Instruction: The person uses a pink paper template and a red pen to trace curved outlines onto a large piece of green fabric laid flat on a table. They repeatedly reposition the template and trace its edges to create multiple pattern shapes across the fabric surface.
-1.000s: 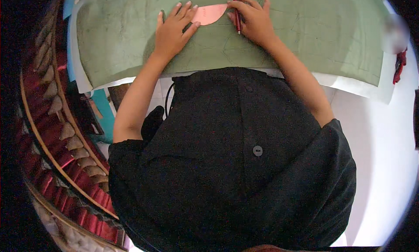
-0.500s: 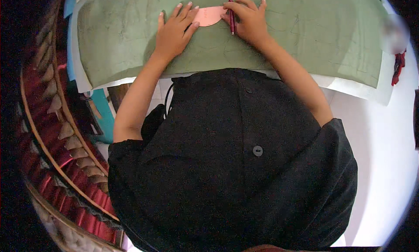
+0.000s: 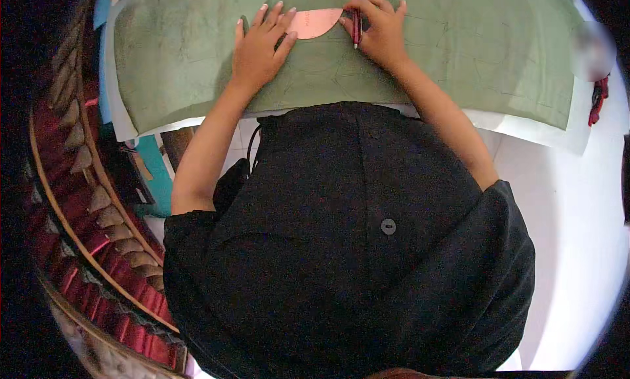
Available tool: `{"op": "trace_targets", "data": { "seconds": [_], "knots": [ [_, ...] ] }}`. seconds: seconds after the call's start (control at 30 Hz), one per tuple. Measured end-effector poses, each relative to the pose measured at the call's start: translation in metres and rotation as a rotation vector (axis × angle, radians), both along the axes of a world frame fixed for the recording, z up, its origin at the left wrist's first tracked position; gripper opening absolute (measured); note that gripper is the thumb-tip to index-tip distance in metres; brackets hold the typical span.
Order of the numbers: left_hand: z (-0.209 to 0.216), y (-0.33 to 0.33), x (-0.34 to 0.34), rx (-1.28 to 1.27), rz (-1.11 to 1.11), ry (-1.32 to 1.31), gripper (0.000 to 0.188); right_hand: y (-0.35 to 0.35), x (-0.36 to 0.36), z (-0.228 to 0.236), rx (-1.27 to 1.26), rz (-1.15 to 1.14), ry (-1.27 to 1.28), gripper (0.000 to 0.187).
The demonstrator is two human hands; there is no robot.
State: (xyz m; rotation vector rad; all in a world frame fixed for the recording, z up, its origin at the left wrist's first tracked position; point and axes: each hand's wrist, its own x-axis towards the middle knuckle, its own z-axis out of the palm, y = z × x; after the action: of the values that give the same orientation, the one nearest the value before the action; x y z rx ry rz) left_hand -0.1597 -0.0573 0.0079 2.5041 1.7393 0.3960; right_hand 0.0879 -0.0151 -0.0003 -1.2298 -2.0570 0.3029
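Note:
A flat pink pattern piece (image 3: 318, 24), straight along its far side and curved along the near one, lies on a large olive-green cloth (image 3: 197, 93). My left hand (image 3: 259, 49) rests palm down with fingers spread, its fingertips and thumb over the left end of the piece. Off the right tip of the piece, my right hand (image 3: 382, 34) pinches a dark red pen (image 3: 357, 18) between thumb and fingers. Its pale end points toward me, and its far part runs out of the top of the view. Two right-hand fingers stick up, away from the pen.
Thin curved lines mark the cloth. White sheeting (image 3: 499, 124) shows beneath its near edge. Red curtains with fringed trim (image 3: 125, 248) hang at the left, next to a teal surface (image 3: 154, 175). A dark red bundle (image 3: 598, 102) is at the far right.
My right hand and the pen have shifted slightly right, uncovering the right tip of the pink piece. My left hand has barely moved.

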Motion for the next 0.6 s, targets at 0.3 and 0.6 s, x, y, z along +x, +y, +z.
{"op": "trace_targets", "data": {
  "seconds": [0.3,0.6],
  "knots": [
    [-0.0003,-0.0012,-0.0011,-0.004,-0.004,-0.035,0.047,0.0014,0.0007,-0.0027,-0.033,0.007,0.004,0.03],
    [-0.0004,-0.0009,0.0001,0.093,0.002,-0.073,0.042,0.0025,-0.0012,-0.0026,-0.04,0.005,-0.082,0.033]
  ]
}}
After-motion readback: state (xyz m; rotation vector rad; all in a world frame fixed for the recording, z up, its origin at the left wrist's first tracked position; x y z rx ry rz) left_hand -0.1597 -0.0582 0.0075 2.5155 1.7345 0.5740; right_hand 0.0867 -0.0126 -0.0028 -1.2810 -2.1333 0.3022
